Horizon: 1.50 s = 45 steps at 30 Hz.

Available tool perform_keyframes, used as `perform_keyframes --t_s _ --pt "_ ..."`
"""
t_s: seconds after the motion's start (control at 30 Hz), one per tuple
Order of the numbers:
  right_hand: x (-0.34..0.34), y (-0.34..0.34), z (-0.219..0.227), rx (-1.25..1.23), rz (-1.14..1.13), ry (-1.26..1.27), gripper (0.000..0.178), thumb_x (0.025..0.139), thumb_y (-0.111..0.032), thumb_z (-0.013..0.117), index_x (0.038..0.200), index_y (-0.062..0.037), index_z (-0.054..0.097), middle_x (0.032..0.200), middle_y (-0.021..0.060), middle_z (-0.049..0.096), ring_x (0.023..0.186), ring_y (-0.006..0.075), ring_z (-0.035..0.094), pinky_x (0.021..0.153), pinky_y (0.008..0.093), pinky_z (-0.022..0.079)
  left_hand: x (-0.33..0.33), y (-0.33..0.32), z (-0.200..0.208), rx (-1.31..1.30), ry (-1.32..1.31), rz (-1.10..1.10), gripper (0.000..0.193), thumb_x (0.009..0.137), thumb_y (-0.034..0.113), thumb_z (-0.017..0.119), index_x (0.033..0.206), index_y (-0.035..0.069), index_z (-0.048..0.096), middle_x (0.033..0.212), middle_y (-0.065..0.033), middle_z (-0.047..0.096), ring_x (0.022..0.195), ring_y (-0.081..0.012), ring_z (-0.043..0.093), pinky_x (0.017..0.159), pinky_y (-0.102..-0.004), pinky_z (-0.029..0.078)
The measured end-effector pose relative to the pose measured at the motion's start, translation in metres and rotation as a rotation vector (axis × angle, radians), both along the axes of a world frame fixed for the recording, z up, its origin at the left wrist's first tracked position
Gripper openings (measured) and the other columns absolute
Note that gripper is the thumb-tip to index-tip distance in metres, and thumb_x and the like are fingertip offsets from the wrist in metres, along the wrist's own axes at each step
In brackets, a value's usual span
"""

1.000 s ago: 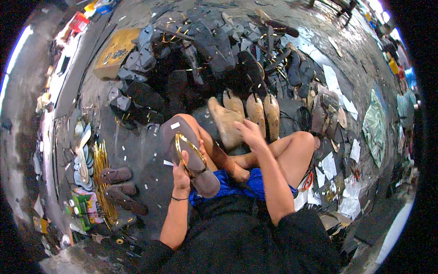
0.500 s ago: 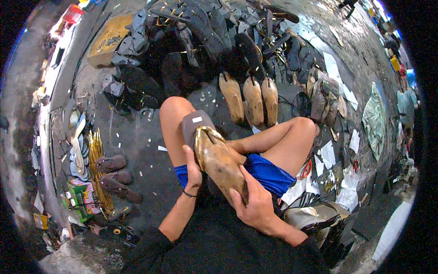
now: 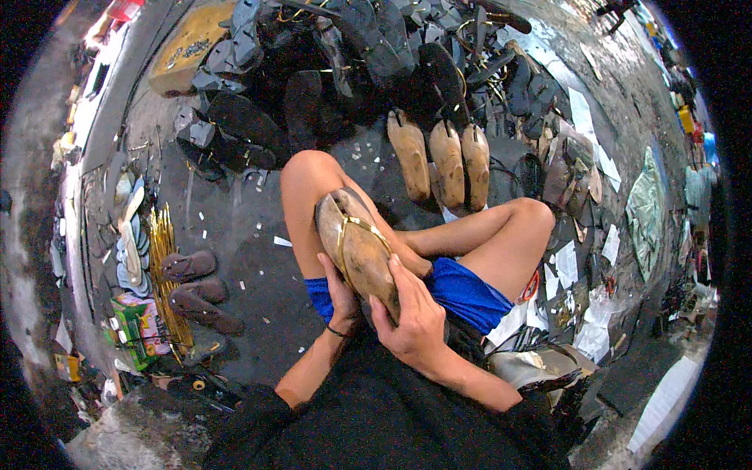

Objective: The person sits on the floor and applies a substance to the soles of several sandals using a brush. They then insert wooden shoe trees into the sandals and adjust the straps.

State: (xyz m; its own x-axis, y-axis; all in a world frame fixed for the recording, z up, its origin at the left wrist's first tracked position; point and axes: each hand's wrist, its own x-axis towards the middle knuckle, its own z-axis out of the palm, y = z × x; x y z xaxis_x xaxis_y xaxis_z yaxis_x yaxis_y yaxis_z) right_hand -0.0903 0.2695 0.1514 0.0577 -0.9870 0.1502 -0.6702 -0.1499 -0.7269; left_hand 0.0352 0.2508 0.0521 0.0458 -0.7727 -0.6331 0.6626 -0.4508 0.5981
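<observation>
A brown wooden shoe last [image 3: 356, 247] lies tilted over my lap, its slotted toe end pointing away from me. Thin gold sandal straps [image 3: 341, 231] cross its upper face in a V. My left hand [image 3: 340, 296] supports the last along its left edge, fingers partly hidden underneath. At the near end my right hand [image 3: 411, 313] grips it from the right, thumb on top and fingers along the side. Whatever lies beneath the last is hidden by it.
Three more wooden lasts [image 3: 447, 160] stand beyond my crossed legs. Black sandals and soles [image 3: 384, 47] are heaped at the far side. On the left lie gold strips [image 3: 168, 274] and brown sandals [image 3: 192, 265]. White scraps [image 3: 595, 333] litter the right.
The last has turned so its strapped upper face shows more fully. The grey sole seen at its toe end is now out of sight. My right hand has shifted left and up.
</observation>
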Motion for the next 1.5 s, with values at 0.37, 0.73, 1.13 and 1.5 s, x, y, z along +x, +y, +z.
perform_keyframes --t_s 0.37,0.73,1.13,1.5 --pt "0.008 -0.021 -0.017 -0.023 -0.094 -0.100 0.059 0.083 -0.011 0.071 0.134 0.0080 0.047 0.123 0.0262 0.061 0.109 0.0384 0.064 0.091 0.0405 0.053 -0.006 -0.032 0.013 -0.102 -0.037 -0.064 0.075 0.100 0.063 0.027 0.144 0.003 0.038 0.138 -0.0153 0.051 0.124 -0.0291 0.052 0.108 -0.0411 0.042" --pt "-0.035 -0.044 0.005 -0.123 0.060 -0.157 0.083 0.076 -0.012 0.077 0.142 0.0094 0.033 0.134 0.0313 0.050 0.123 0.0422 0.054 0.103 0.0429 0.044 -0.016 -0.078 0.051 -0.442 -0.341 -0.460 0.075 0.084 0.038 0.075 0.137 -0.003 0.040 0.122 -0.0132 0.060 0.109 -0.0207 0.060 0.095 -0.0354 0.050" --pt "-0.034 -0.014 -0.013 0.375 -0.026 -0.300 0.085 0.064 -0.022 0.087 0.133 0.0013 0.045 0.120 0.0206 0.063 0.112 0.0329 0.063 0.095 0.0391 0.050 0.003 -0.085 0.060 -0.216 -0.267 -0.657 0.063 0.092 0.049 0.060 0.130 -0.001 0.053 0.116 -0.0098 0.065 0.103 -0.0206 0.065 0.093 -0.0351 0.052" --pt "-0.052 0.060 0.005 0.788 0.199 -1.295 0.045 0.107 -0.035 0.037 0.131 -0.0013 0.055 0.125 0.0047 0.060 0.114 0.0138 0.052 0.100 0.0316 0.040 0.028 0.021 0.154 -0.331 0.125 -0.702 0.144 0.054 0.071 0.082 0.154 0.000 0.005 0.154 -0.0133 0.027 0.141 -0.0253 0.031 0.117 -0.0408 0.024"
